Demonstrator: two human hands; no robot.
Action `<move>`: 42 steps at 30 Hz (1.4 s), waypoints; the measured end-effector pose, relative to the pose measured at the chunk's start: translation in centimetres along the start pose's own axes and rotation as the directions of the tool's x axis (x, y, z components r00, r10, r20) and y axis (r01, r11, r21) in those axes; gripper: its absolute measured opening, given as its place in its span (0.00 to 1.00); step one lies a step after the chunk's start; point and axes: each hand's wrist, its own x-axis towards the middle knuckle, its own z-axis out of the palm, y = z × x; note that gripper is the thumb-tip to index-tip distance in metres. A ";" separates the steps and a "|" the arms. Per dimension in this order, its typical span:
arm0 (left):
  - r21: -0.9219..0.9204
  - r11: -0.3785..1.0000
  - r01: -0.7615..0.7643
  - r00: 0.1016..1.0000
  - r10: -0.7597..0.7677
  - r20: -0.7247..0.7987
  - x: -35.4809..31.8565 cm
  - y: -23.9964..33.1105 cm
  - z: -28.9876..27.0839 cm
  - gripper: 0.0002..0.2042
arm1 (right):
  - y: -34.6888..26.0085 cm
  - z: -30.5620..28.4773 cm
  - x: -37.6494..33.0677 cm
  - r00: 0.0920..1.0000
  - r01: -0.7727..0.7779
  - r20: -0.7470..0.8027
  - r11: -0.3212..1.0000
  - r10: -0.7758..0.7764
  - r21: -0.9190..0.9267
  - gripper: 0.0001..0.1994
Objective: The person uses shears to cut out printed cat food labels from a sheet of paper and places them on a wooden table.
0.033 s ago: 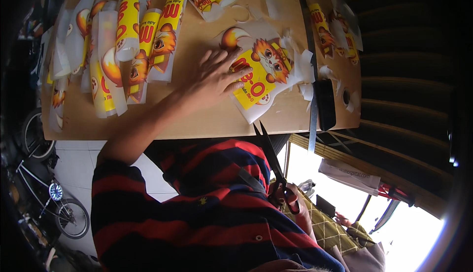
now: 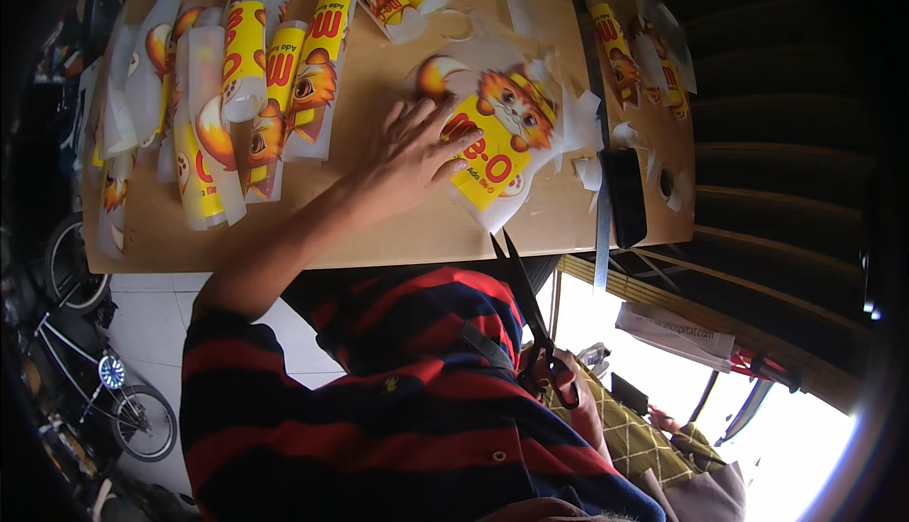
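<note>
While most of the bench (image 2: 383, 68) looks the same as a split second ago, the printed cat sheet (image 2: 494, 155) has shifted a touch: its near corner seems nudged over and the right edge more curled, though camera wobble muddies that. It lies around mid-bench, under the left hand (image 2: 412, 151), which is spread flat, pressing rather than gripping. The right hand (image 2: 581, 389) has hold of the scissors (image 2: 526, 295) by the handles, blades slightly apart, tips right by that corner; can't tell if they touch. My read: the sheet's pinned but not dead still, so lining blades up looks fiddly. Rolled sheets (image 2: 244, 49) sit off left, paper scraps (image 2: 587, 172) right.
</note>
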 end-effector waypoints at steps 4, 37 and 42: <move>0.134 0.987 0.088 0.991 -0.100 0.090 0.0 3.4 -1.5 0.20 | 0.5 -0.3 -0.3 0.996 0.004 -0.085 0.999 -0.001 0.033 0.44; 0.065 0.980 -0.186 0.918 0.149 0.368 0.0 6.7 -0.8 0.35 | 2.7 -4.0 1.3 0.963 0.227 -0.128 0.971 -0.235 -0.079 0.45; 0.188 0.982 -0.001 0.983 -0.033 0.181 1.3 4.7 1.3 0.34 | 2.5 -3.6 1.4 0.965 0.207 -0.141 0.972 -0.222 -0.109 0.45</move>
